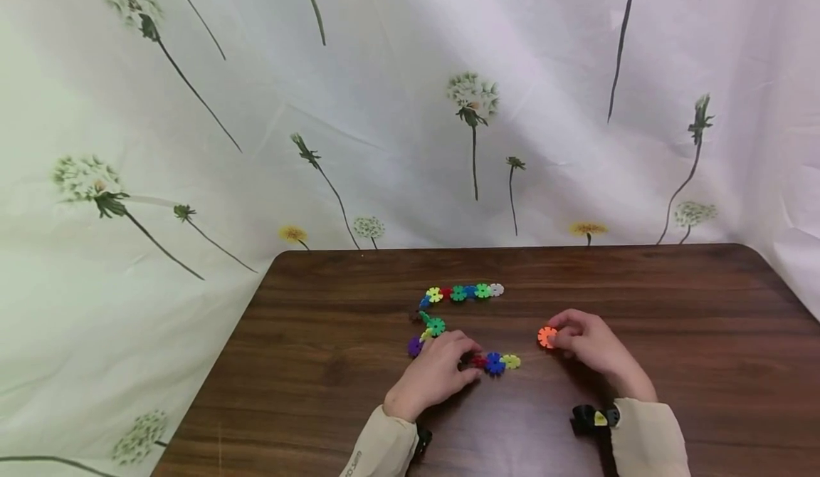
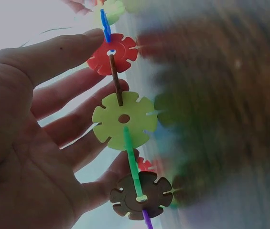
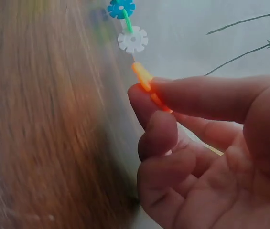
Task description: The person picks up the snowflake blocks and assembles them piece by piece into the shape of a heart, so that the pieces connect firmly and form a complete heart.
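Observation:
Notched plastic discs, slotted edge to edge, form a winding chain [image 1: 495,363] on the table. My left hand [image 1: 442,367] grips its near stretch, covering several discs in the head view. The left wrist view shows the thumb against a red disc [image 2: 124,62], fingers behind the chain; a yellow-green disc [image 2: 107,114] and a brown disc [image 2: 121,198] follow. My right hand [image 1: 589,342] pinches a single orange disc [image 1: 547,337] between thumb and fingers. That disc is apart from the chain's yellow end disc [image 1: 511,362], to its right.
The chain's far end, a white disc [image 1: 497,290], lies farther back. The brown wooden table [image 1: 705,320] meets a white cloth [image 1: 397,142] printed with dandelions behind it. Black straps [image 1: 586,418] sit at the wrists.

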Available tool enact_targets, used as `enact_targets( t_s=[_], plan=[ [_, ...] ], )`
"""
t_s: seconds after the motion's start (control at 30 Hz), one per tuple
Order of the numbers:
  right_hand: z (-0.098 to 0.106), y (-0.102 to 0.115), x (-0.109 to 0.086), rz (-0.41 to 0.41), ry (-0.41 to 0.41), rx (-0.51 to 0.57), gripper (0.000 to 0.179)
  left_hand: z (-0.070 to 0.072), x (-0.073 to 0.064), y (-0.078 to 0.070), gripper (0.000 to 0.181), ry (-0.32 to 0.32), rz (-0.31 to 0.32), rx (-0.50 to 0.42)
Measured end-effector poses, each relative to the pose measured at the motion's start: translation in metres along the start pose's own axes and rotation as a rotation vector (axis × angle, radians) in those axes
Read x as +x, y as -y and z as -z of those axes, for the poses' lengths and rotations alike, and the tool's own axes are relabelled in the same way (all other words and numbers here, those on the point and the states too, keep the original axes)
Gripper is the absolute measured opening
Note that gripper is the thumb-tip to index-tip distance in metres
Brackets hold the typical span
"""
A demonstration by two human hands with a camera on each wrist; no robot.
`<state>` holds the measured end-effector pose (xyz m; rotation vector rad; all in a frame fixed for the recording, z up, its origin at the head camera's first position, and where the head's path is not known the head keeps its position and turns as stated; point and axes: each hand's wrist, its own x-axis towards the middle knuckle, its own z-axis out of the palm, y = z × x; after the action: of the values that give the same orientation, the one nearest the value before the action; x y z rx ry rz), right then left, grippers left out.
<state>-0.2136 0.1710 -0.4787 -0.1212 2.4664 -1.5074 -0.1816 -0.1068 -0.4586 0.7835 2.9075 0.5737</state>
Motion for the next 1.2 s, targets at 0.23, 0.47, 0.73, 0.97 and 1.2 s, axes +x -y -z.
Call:
enact_targets(
  t_s=[0.23,0.47,0.73,0.97,1.2],
  plan=[
    [-0.006,0.002,0.002,0.024,0.083,0.051,0.024,-0.003,0.001,-0.002,0.027,-0.013,-0.013,0.004],
    [-0.011,0.006,0.002,0.037,0.137,0.04,0.021,-0.003,0.003,-0.004,0.026,-0.009,0.032,-0.089],
    [-0.011,0.004,0.002,0.059,0.221,0.126,0.027,-0.005,0.003,-0.003,0.025,-0.014,0.034,-0.112],
    [-0.011,0.006,0.001,0.02,0.296,0.209,0.022,-0.005,0.003,-0.002,0.025,0.014,0.016,-0.153],
    [-0.013,0.008,0.001,-0.02,0.318,0.248,0.021,-0.006,0.003,-0.001,0.017,0.021,0.014,-0.184]
  ],
)
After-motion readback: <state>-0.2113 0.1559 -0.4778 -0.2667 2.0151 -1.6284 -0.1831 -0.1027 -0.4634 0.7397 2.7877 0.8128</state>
